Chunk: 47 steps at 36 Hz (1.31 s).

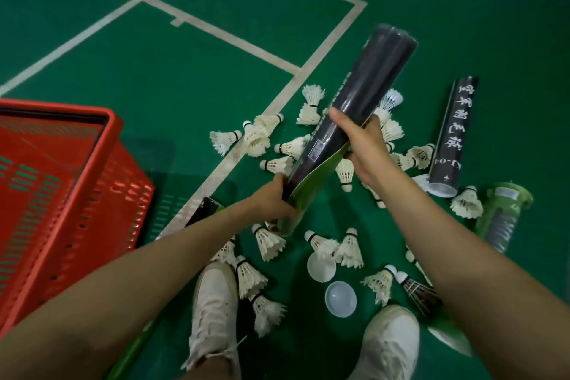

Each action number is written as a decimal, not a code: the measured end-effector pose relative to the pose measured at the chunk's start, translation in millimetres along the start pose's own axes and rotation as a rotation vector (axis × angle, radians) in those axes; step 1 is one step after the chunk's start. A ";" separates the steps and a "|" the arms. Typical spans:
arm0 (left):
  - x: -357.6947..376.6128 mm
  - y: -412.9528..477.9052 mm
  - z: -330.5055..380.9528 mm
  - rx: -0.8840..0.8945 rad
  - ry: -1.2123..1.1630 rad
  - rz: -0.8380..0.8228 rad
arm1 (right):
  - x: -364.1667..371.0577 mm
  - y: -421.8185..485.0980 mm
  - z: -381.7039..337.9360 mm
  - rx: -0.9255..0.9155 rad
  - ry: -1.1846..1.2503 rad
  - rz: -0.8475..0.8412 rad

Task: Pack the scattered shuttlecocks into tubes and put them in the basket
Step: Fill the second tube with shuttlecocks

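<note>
Green court floor (185, 77) w/ white shuttlecocks (268, 241) scattered; red basket (71, 170) at left. Left hand (274, 197) grips black tube (348, 120) at lower end; right hand (361, 145) fingers wrap its mid-section, tube tilted.

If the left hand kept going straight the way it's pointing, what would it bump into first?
Probably the right hand, just past the black tube both hands grip. Depth is unclear, so the left hand might pass beneath it.

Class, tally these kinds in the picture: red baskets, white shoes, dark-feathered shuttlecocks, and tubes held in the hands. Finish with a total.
red basket: 1
white shoes: 2
dark-feathered shuttlecock: 1
held tube, in left hand and right hand: 1
Total: 5
</note>
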State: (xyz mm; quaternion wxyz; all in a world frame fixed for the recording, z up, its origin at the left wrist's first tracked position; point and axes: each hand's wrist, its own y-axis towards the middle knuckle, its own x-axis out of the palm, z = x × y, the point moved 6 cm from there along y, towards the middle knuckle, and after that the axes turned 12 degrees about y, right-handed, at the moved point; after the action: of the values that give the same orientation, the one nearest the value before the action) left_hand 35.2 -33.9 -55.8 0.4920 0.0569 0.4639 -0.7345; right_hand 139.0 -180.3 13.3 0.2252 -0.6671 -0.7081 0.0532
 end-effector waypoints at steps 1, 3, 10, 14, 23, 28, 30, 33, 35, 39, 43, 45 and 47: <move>-5.6 1.4 10.2 0.035 -0.037 0.028 | 1.4 -3.7 -4.0 -0.025 -0.020 -0.014; -18.3 0.9 33.6 0.106 -0.136 0.096 | 3.5 -12.1 -13.3 -0.082 -0.064 -0.020; -53.9 -16.1 97.2 0.386 -0.346 0.311 | 1.8 -49.9 -45.2 -0.279 -0.334 -0.085; -64.6 -34.0 111.7 0.448 -0.387 0.329 | 1.7 -69.8 -57.8 -0.309 -0.360 -0.177; -62.4 -70.5 116.9 0.536 -0.336 0.358 | 9.3 -108.8 -80.7 -0.412 -0.441 -0.318; -70.3 -92.0 118.0 0.621 -0.337 0.469 | 12.3 -124.3 -92.3 -0.484 -0.452 -0.383; -74.6 -97.6 115.2 0.656 -0.306 0.512 | 13.0 -127.9 -93.8 -0.501 -0.465 -0.402; -78.3 -98.8 109.9 0.686 -0.183 0.575 | 8.6 -123.7 -90.2 -0.479 -0.474 -0.403; -79.7 -93.8 105.1 0.675 -0.091 0.602 | 2.7 -115.7 -80.4 -0.416 -0.483 -0.392; -77.7 -76.6 103.7 0.655 0.022 0.585 | -12.5 -91.3 -44.7 -0.245 -0.550 -0.378; -76.0 -49.0 109.5 0.621 0.140 0.575 | -36.7 -58.4 -6.1 -0.114 -0.564 -0.314; -76.0 -35.3 111.9 0.588 0.220 0.586 | -50.5 -43.1 10.4 -0.075 -0.568 -0.269; -74.3 -22.1 114.3 0.546 0.269 0.564 | -61.1 -32.0 26.7 -0.039 -0.596 -0.259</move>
State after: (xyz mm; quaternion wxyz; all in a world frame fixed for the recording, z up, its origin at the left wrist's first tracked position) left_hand 98.5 -66.6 62.5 0.5758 0.4055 0.2782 -0.6531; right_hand 99.7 -236.8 -13.6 -0.0001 -0.5309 -0.8227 0.2034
